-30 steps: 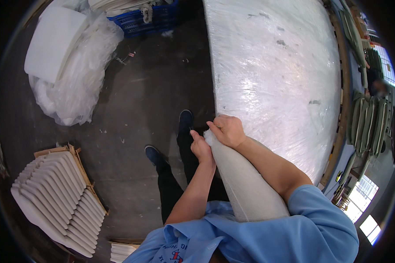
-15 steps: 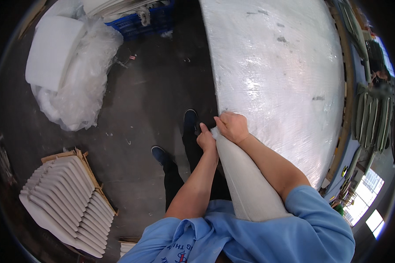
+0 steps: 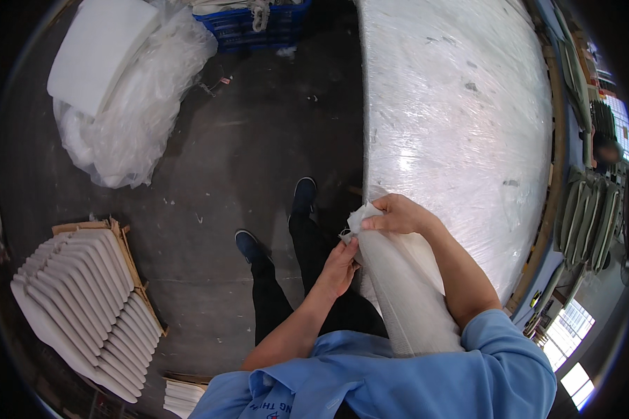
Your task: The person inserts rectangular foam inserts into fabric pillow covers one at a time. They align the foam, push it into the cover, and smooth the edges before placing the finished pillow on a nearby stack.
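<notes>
A light grey fabric-covered piece, perhaps a cushion or a cover, is propped against my shirt. It runs away from my body, narrowing toward its far end. At that end my left hand pinches the lower left edge of the cloth. My right hand grips the upper edge, thumb and fingers closed on it. Between the two hands a white, ragged bit of cloth or padding sticks out with loose threads. The inside of the piece is hidden.
To the right lies a wide surface wrapped in clear film. White foam and a plastic bag lie upper left, near a blue crate. Stacked pale cushions stand lower left. Green-grey panels line the far right.
My hands have shifted nearer my body and the right hand has turned over the cloth end. More of the white ragged end shows, and the grey fabric looks looser and more wrinkled.
</notes>
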`<state>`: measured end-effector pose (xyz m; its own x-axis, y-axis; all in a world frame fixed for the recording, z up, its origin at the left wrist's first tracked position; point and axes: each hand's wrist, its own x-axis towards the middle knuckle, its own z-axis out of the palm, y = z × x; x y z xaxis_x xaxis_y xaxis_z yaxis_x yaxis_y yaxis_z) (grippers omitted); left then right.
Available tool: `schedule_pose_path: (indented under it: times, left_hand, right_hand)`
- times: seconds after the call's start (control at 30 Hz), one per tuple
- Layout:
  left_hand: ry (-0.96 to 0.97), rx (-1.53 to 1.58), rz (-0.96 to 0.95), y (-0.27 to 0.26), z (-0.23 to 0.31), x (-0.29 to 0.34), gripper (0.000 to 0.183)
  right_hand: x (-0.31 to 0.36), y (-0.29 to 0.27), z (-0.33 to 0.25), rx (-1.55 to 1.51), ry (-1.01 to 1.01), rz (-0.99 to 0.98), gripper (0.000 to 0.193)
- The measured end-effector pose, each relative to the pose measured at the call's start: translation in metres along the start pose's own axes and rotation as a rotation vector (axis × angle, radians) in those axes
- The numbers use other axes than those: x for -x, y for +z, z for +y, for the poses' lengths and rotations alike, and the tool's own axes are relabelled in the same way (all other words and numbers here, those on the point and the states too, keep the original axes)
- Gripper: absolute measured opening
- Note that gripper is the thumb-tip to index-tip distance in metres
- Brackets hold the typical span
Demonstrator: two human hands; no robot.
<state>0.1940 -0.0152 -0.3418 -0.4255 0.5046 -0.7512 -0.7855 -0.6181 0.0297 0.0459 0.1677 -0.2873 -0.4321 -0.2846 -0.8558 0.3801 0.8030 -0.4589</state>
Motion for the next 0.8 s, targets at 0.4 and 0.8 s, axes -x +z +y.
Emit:
schedule_pose_path:
  times: [0.4,0.8]
  left_hand:
    - [0.267,-0.151,0.281,0.019,-0.011,-0.021,0.036]
    - [0.193,-0.153,0.267,0.005,-0.004,-0.042,0.04]
  right_hand:
    - [0.005,0.032,-0.012,0.357,-0.385,0.516,0.032]
    - [-0.016,0.031,-0.011,0.325,-0.217,0.49,0.037]
